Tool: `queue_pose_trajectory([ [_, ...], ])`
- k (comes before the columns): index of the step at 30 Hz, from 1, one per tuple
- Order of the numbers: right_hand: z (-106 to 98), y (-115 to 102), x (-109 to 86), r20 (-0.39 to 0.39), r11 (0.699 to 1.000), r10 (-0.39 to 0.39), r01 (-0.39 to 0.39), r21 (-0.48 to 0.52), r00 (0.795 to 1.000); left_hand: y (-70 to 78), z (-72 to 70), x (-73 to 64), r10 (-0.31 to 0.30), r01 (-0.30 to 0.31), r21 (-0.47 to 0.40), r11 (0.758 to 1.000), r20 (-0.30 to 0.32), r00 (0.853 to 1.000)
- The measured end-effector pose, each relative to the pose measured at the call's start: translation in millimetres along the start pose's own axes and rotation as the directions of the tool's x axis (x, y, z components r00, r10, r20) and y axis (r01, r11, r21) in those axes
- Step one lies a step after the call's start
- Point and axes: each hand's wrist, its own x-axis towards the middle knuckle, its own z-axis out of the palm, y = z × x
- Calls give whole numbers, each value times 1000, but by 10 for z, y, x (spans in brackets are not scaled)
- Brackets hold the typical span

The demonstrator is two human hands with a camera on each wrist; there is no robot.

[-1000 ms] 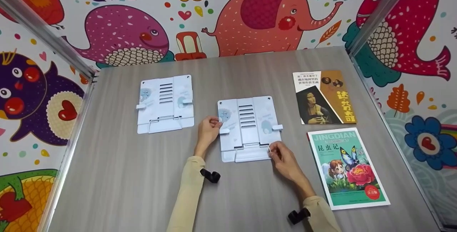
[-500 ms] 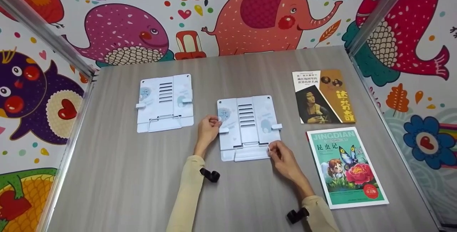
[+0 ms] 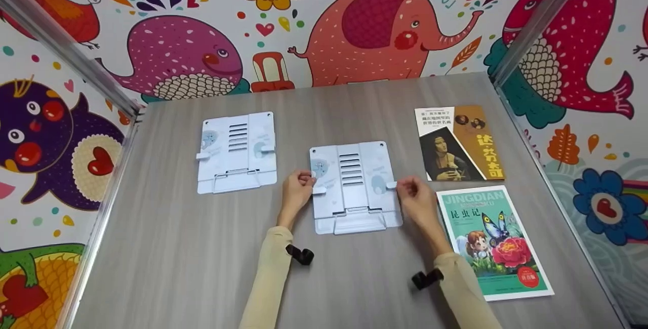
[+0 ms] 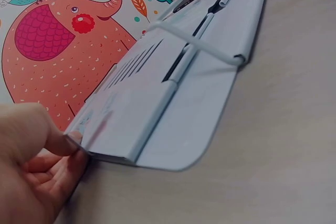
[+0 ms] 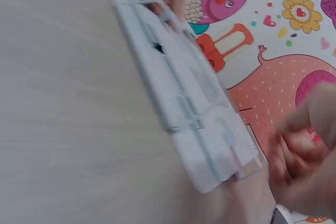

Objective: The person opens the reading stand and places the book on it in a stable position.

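A white folding book stand (image 3: 329,205) with pale blue prints and several slots lies on the table between the hands. My left hand (image 3: 296,195) pinches its left edge between thumb and fingers, as the left wrist view shows. My right hand (image 3: 417,205) is beside its right edge, fingertips close to the right page clip (image 3: 392,185). In the right wrist view the right hand's fingers (image 5: 283,171) are loosely curled, with nothing between them and apart from the stand. A left page clip (image 3: 319,190) sticks out over the stand's other side. A bar frames the bottom lip (image 3: 359,222).
Another white book stand (image 3: 235,162) lies at the back left. Two books are on the right: a brown and white one (image 3: 463,141) behind a green one (image 3: 486,268). Patterned wall panels (image 3: 374,30) with metal posts border the table (image 3: 167,268).
My right hand has let go at the stand's lower right corner and moved up along its right side to the clip. My left hand stays at the left edge. The head view has shifted slightly.
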Motion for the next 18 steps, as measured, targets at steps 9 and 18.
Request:
queue_pose_trajectory([
  [9, 103, 59, 372, 11, 986, 119, -117, -118, 993, -7, 15, -12, -2, 1, -36, 999, -28, 1000],
  [18, 97, -4, 489, 55, 977, 164, -154, -150, 985, 48, 18, 1, -69, 65, -63, 996, -56, 996],
])
